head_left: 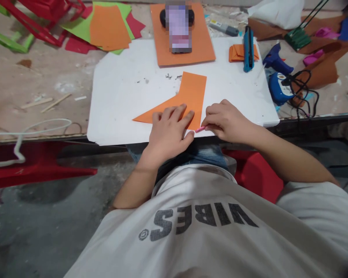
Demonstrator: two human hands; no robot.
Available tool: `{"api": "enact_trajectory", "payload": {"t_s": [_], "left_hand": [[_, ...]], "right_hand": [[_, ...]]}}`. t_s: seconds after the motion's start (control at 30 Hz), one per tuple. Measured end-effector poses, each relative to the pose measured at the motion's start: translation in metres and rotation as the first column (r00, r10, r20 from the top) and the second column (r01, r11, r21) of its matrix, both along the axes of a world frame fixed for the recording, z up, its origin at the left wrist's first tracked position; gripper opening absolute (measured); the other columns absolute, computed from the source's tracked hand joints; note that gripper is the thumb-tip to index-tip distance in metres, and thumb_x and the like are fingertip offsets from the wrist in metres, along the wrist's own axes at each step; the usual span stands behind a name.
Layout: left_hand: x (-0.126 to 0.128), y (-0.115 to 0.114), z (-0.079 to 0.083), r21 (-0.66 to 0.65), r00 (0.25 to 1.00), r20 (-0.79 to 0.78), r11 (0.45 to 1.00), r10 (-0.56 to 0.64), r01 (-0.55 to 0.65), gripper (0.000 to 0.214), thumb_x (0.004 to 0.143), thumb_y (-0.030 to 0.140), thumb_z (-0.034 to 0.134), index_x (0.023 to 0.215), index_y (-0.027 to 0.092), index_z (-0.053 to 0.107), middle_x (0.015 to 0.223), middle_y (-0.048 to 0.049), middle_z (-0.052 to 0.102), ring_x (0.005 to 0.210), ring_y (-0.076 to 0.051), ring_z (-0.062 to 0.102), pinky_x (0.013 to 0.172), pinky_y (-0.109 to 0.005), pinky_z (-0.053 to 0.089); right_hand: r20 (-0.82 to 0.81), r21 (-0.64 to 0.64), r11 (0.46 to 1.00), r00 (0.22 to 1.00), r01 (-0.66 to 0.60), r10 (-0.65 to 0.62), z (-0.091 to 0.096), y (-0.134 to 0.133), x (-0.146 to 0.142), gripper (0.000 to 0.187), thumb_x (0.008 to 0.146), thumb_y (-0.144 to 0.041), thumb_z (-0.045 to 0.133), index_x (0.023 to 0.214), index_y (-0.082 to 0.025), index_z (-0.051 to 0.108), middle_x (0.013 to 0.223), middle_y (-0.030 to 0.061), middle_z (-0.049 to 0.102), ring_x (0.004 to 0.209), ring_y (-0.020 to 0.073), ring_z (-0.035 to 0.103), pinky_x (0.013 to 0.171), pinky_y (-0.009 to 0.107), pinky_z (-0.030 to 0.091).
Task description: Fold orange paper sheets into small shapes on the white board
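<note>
An angled piece of orange paper, with a sharp point on its left, lies flat on a white board. My left hand rests on the paper's lower part, fingers spread and pressing down. Just right of the paper's bottom corner, my right hand is closed around a slim pink pencil-like stick. The stick's tip is close to the paper's lower edge; most of its length is hidden in my fingers. Small dark crumbs lie left of the paper's upper arm.
A phone sits on an orange sheet at the back. A blue cutter lies over folded orange paper. To the right are a glue gun and black cable. Coloured sheets lie back left.
</note>
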State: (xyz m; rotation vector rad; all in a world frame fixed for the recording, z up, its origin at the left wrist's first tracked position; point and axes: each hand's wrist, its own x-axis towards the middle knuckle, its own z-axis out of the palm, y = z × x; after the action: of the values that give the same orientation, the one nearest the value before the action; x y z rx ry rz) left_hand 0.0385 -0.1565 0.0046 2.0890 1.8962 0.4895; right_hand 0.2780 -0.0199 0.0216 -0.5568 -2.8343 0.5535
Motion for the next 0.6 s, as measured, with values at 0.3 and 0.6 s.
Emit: {"api": "enact_trajectory", "payload": {"t_s": [0.3, 0.6], "left_hand": [[0.014, -0.018, -0.014, 0.149, 0.994, -0.012, 0.982, -0.112, 0.113, 0.047, 0.123, 0.040, 0.056, 0.161, 0.028, 0.080, 0.169, -0.0197, 0.080, 0.166, -0.045, 0.068, 0.133, -0.070, 0.045], [0.037, -0.011, -0.043, 0.283, 0.999, -0.054, 0.959, -0.005, 0.020, 0.045, 0.129, 0.026, 0.047, 0.150, 0.029, 0.087, 0.150, -0.0152, 0.091, 0.132, -0.036, 0.085, 0.102, -0.058, 0.058]], "right_hand": [[-0.075, -0.142, 0.967, 0.972, 0.212, -0.224, 0.015, 0.003, 0.007, 0.030, 0.113, -0.052, 0.070, 0.104, -0.029, 0.088, 0.098, 0.0092, 0.086, 0.087, 0.0316, 0.073, 0.087, 0.047, 0.048], [-0.030, -0.052, 0.978, 0.978, 0.204, -0.205, 0.002, 0.005, -0.010, 0.034, 0.114, -0.050, 0.067, 0.091, -0.026, 0.076, 0.090, 0.0100, 0.080, 0.081, 0.0288, 0.068, 0.079, 0.043, 0.045]]}}
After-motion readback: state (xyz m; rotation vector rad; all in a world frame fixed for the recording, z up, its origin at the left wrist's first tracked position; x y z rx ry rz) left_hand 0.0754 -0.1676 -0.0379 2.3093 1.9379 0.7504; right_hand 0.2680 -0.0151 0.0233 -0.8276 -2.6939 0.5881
